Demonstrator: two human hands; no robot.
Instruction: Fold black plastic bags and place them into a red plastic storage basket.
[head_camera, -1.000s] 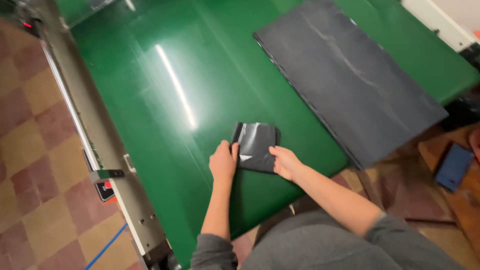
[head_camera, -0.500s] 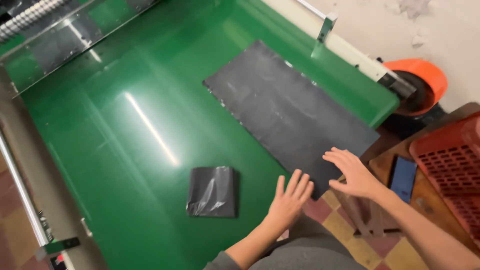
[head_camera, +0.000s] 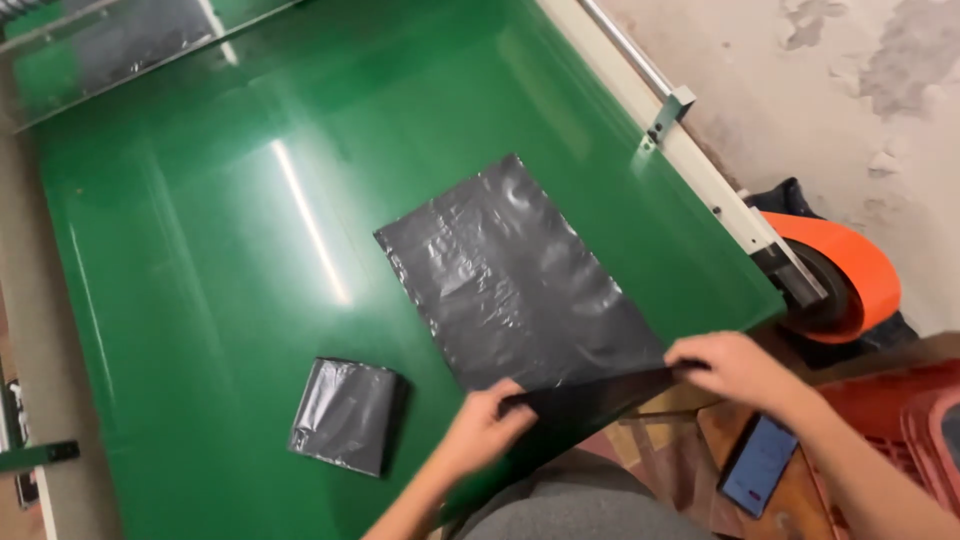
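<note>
The flat black plastic bag (head_camera: 515, 280) lies spread on the green table (head_camera: 200, 200), a little right of the middle of the frame, with its long side running from upper left to lower right. Its lower edge is lifted from the table and folded slightly upward. The left hand (head_camera: 482, 430) is closed on this edge at the lower centre of the frame, fingers pinched on the plastic. The right hand (head_camera: 735, 368) grips the same edge further right, at the table's border, also with fingers closed on it.

At the lower left of the bag, apart from it, rests a folded black bag (head_camera: 345, 413), a small square packet. At the right side of the frame an orange roll (head_camera: 845, 270) sits just beyond the table end. In the lower right corner is a red crate (head_camera: 900, 400); what it contains I cannot tell. A phone (head_camera: 758, 465) lies near it on a wooden surface.
</note>
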